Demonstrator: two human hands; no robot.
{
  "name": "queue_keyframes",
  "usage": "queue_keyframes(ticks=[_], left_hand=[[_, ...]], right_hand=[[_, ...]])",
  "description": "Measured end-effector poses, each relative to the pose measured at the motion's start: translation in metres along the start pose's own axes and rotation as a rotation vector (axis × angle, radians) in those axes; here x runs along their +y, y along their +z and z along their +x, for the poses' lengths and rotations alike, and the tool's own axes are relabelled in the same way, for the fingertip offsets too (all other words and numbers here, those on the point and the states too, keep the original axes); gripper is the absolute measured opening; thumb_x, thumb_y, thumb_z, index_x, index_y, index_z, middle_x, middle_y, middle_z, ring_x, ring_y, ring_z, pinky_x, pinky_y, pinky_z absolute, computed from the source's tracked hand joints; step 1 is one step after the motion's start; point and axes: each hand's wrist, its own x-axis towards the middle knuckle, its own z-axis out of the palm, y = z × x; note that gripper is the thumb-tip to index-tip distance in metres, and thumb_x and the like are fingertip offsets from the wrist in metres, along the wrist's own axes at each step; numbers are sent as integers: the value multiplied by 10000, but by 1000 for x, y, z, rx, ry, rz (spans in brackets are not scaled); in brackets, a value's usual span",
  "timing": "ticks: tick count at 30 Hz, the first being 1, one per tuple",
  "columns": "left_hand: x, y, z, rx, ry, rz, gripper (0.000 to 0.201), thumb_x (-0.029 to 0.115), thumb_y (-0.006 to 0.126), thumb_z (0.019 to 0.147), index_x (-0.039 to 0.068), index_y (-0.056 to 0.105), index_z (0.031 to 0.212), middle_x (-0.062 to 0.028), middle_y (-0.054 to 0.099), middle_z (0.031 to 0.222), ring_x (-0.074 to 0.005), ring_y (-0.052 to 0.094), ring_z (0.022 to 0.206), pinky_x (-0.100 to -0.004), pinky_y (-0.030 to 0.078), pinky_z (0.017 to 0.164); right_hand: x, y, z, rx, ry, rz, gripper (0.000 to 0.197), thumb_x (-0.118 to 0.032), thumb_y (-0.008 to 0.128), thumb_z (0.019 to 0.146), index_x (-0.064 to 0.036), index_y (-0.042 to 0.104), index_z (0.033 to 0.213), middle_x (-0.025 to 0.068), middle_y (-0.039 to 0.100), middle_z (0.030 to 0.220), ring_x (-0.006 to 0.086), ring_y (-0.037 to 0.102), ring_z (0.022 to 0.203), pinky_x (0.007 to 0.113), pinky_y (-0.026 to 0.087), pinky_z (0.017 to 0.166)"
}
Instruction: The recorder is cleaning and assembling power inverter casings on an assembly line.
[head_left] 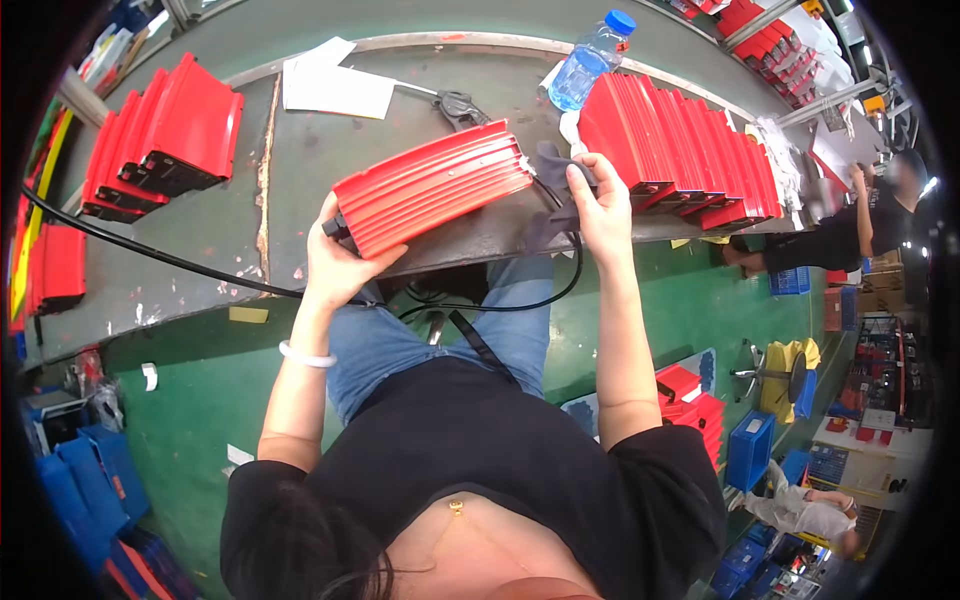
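I watch through one wide fisheye view, worn on the person's head as the left of a side-by-side pair. It faces steeply down, upright and unmirrored, so left in my view is the person's own left. Closest to me, the black shirt (pixel 480 430) fills the near middle. The left hand (pixel 345 248) and right hand (pixel 602 208) come farther out, either side of the centre. Beyond them I look onto the counter (pixel 215 225) from above, its far edge bowed by the lens. Green floor (pixel 190 410) shows left and right, and the room at far right tips sideways.
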Motion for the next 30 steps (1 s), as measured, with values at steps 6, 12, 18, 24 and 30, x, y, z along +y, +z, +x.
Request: queue_keyframes(ticks=[6,12,18,24,30], left_hand=[[-20,-25,13,97,-124,-370,714,11,822,685,7,482,1313,-133,625,1199,-223,621,1081,-362,490,967],[-50,-30,1,139,-228,-1124,684,192,748,777,27,453,1372,-138,559,1328,-316,536,1227,-486,431,1050],[-58,-22,-1,70,-175,-1347,657,246,728,788,38,478,1360,-137,584,1305,-333,558,1200,-504,431,1047],[-67,-20,0,-46,-150,-1386,614,329,668,857,67,479,1379,-127,534,1379,-327,503,1266,-499,396,1074],[-69,-19,-3,-18,-171,-1373,616,298,678,843,46,481,1369,-140,564,1343,-329,537,1232,-503,415,1057]], right_hand=[[-11,-5,0,73,81,138,185,-217,592,987,-63,628,892,-109,515,757,-11,386,666,176,300,589],[-7,-2,3,30,65,408,31,-92,603,962,-64,611,949,-63,586,856,9,503,760,175,388,688],[-33,4,9,-60,3,433,159,32,632,881,-49,559,997,-3,552,948,70,534,883,215,430,813],[-56,9,10,-94,-37,490,234,49,620,876,-31,542,1082,15,557,1020,80,558,929,227,450,840],[-60,10,9,-80,-79,380,150,32,633,877,-22,558,995,11,582,944,63,582,848,207,480,732]])
